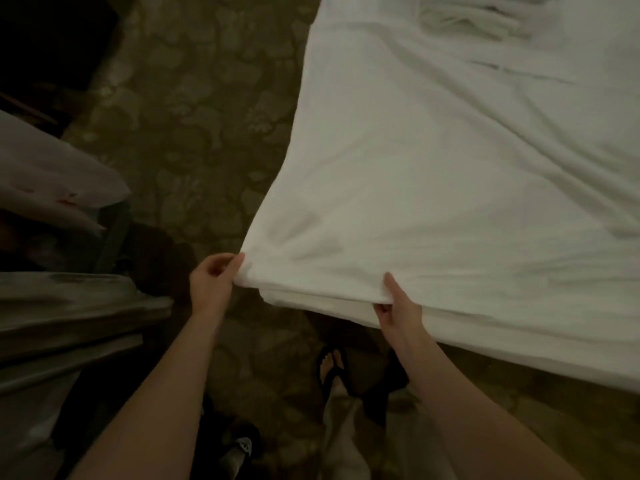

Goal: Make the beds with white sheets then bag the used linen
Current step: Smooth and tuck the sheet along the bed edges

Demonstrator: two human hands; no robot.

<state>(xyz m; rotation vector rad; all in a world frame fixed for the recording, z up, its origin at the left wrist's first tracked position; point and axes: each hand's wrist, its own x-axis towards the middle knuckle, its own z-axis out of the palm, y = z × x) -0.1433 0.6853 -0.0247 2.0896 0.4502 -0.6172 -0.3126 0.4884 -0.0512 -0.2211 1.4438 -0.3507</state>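
the left hand (211,282) pinches the corner of the white sheet (433,188), with the fingers (232,263) curled over the top of the cloth and the thumb tucked toward the palm below them. the right hand (398,310) grips the same near edge further along to the right, its thumb (390,284) lying on top of the fabric and the other fingers curled underneath, mostly hidden by the hem. between the two hands the edge of the sheet is gathered into a short bunched fold, and creases fan outward from each grip.

beyond the fingers the sheet spreads wide and away to the upper right over the bed (519,344), lying mostly flat with soft wrinkles. just under the held edge, below the right hand's fingers, further white layers of the bed's side show in stacked bands. far past the hands, near the top edge of the view, a rumpled heap of white linen (474,22) rests on the sheet.

below and behind the hands, both bare forearms reach in from the bottom of the view. between them, on the patterned carpet (194,116), a foot in a dark flip-flop (332,368) stands close to the bed's edge. to the left of the left hand, pale drapery and a dim piece of furniture (69,306) stand in shadow; what they are cannot be made out.
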